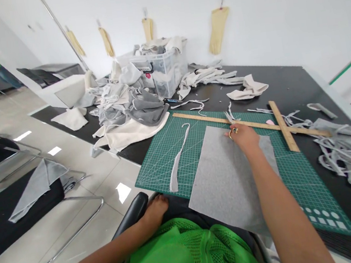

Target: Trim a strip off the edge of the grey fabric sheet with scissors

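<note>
We rest our right hand [243, 136] flat on the grey felt sheet [226, 176] near its far edge | felt lies on the green cutting mat [160, 160] | wooden T-square [279, 125] just beyond our fingers | our left hand [155, 210] sits on the black chair armrest [133, 213] | white fabric strip [179, 157] lies on the mat, left of the felt

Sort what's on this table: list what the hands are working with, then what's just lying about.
In use:
right hand pressing on the grey felt sheet
green cutting mat under the sheet
wooden T-square by the fingers
left hand on the chair armrest

Lying about:
fabric pile
plastic bin
trimmed strips
gloves on the wall
</note>
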`<state>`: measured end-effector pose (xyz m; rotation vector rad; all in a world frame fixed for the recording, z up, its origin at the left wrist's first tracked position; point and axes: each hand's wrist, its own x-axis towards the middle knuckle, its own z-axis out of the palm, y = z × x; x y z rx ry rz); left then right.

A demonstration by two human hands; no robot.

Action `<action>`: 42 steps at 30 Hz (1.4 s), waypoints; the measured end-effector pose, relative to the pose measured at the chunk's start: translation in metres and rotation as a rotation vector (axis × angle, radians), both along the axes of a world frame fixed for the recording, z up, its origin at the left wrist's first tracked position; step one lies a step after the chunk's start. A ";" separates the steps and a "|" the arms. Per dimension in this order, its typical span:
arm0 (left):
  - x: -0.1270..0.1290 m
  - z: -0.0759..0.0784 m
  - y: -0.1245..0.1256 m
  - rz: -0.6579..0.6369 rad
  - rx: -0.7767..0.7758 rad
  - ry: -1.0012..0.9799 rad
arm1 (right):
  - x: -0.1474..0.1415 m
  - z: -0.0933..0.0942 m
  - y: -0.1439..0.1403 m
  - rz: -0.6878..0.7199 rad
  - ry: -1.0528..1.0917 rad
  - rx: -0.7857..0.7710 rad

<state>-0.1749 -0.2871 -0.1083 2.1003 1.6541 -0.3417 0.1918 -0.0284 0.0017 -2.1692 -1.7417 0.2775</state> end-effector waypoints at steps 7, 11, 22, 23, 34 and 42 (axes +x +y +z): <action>-0.002 -0.004 -0.016 -0.347 0.454 -0.028 | 0.005 -0.001 0.003 0.015 0.017 0.014; -0.002 0.018 -0.009 -0.624 0.882 -0.162 | 0.009 -0.003 0.005 0.007 0.040 0.031; 0.017 0.091 0.026 -0.760 1.051 -0.309 | 0.019 -0.012 0.011 0.029 0.084 0.065; 0.019 0.095 0.034 -0.699 1.042 -0.327 | 0.020 -0.013 0.011 0.036 0.089 0.068; 0.082 0.101 0.223 -0.015 0.677 -0.573 | 0.024 -0.007 -0.005 0.234 0.143 0.087; 0.123 0.089 0.338 -0.068 0.568 -0.698 | 0.035 0.000 -0.003 0.294 0.089 0.074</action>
